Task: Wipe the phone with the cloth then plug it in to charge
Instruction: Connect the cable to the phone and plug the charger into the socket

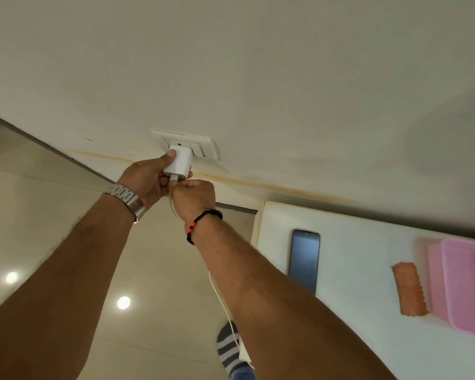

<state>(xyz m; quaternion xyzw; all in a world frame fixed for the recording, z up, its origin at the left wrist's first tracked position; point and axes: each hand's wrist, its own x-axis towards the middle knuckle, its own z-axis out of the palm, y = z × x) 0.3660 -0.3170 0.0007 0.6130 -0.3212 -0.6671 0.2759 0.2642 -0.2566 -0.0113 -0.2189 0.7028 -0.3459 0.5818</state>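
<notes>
Steadying the adapter (178,161) against the wall socket (188,145), left hand (146,179) fingers wrap it while right hand (194,197) fingers pinch the cable (221,297) plug home, phone (304,260) waiting on the desk (368,270) beside the cloth (409,289).

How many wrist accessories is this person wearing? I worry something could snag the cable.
2. A metal watch on the left wrist, and a black and orange bracelet on the right wrist, right beside the white cable. None other shows.

charger (179,160) in wall socket (203,148) — phone (304,260) left of cloth (409,289) | both on table (354,325)
</notes>
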